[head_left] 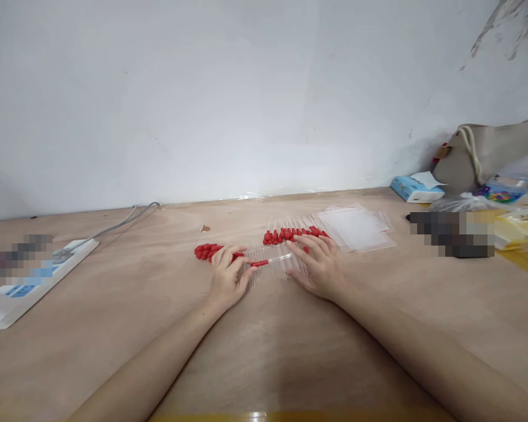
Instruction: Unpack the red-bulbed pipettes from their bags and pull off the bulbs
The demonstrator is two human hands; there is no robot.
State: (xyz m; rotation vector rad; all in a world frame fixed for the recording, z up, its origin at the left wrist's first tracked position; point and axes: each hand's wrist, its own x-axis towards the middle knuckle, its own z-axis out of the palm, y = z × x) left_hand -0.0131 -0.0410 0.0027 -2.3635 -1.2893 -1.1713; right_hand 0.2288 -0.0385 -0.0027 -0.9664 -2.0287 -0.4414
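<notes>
My left hand [229, 274] is closed in a pinch on a slim red-ended clear plastic tube [280, 258]. Its red end [259, 264] shows just past my fingertips, and the clear part points right. My right hand [319, 266] rests by the tube's far end, thumb and fingers apart over a layer of clear tubes [266, 275]; whether it touches the held tube is hard to tell. Left of my left hand lies a pile of red caps [205, 251]. Behind my right hand, a row of red-capped tubes [286, 234] lies side by side.
Clear flat plastic bags [356, 228] lie right of the row. Farther right are a tissue pack [416, 189], a pixelated dark object [453, 234], a beige bag [501, 152] and a plastic bottle [517, 176]. A white power strip [48, 284] with a grey cable lies left.
</notes>
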